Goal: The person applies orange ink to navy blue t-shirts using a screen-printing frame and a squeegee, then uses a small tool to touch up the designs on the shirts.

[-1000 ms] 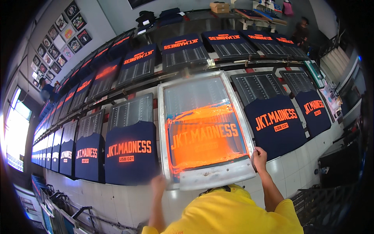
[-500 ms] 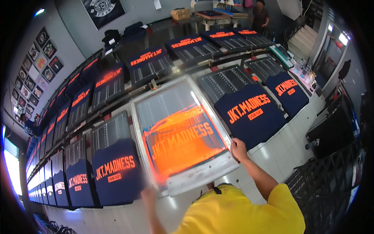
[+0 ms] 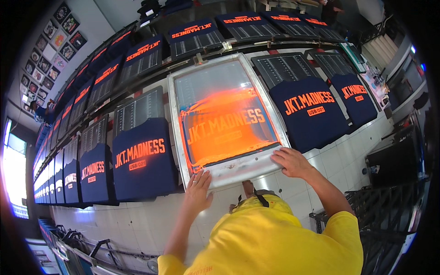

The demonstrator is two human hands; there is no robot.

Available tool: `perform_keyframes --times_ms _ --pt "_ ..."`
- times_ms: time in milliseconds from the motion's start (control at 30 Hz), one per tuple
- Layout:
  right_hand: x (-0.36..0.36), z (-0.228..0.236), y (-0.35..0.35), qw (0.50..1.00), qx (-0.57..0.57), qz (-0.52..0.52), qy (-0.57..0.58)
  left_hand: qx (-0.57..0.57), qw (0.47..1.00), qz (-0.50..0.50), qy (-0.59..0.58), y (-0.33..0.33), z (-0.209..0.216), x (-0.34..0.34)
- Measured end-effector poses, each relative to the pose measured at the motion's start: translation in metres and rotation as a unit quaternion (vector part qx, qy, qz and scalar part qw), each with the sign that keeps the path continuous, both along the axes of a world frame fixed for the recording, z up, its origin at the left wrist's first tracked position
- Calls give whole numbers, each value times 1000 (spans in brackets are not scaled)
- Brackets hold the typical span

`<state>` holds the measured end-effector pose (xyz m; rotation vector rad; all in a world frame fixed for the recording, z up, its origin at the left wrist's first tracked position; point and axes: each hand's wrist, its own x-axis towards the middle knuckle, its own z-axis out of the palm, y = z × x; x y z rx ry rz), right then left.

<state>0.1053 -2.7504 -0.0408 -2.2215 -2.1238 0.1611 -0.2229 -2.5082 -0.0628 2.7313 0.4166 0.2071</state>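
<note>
A screen-printing frame (image 3: 234,174) with a pale metal rim sits in front of me, over one of the boards. Bright orange ink (image 3: 215,143) covers the lower part of its mesh, with lettering showing through. My left hand (image 3: 197,192) rests on the near left corner of the rim, fingers stretched out and slightly apart. On the near right corner lies my right hand (image 3: 293,162), its fingers extended over the rim's top. What is under the frame shows only dimly through the mesh.
Navy shirts with orange print lie on dark boards on both sides, such as a left shirt (image 3: 142,176) and a right shirt (image 3: 309,130). A far row of printed shirts (image 3: 192,28) runs behind. A person (image 3: 331,11) stands at the back right, another (image 3: 40,111) at far left.
My left hand, blurred and apart from the frame before, now lies on its near left corner. My right hand has shifted from the frame's right side onto its near right corner. The view has tilted.
</note>
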Motion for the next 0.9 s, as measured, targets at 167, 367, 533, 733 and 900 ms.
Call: perform_keyframes --times_ms 167,367,533,733,900 --pt "14 -6 31 997 -9 -74 36 18 997 34 62 27 -10 43" --pt "33 3 58 991 -30 -126 27 -4 990 109 89 52 2 74" --pt "13 13 44 991 -6 -123 43 -18 990 110 91 43 4 60" --pt "4 -22 16 990 96 -99 14 61 993 96 -13 5 -24 41" --pt "20 -30 39 989 110 -98 0 61 991 117 -4 30 -36 60"
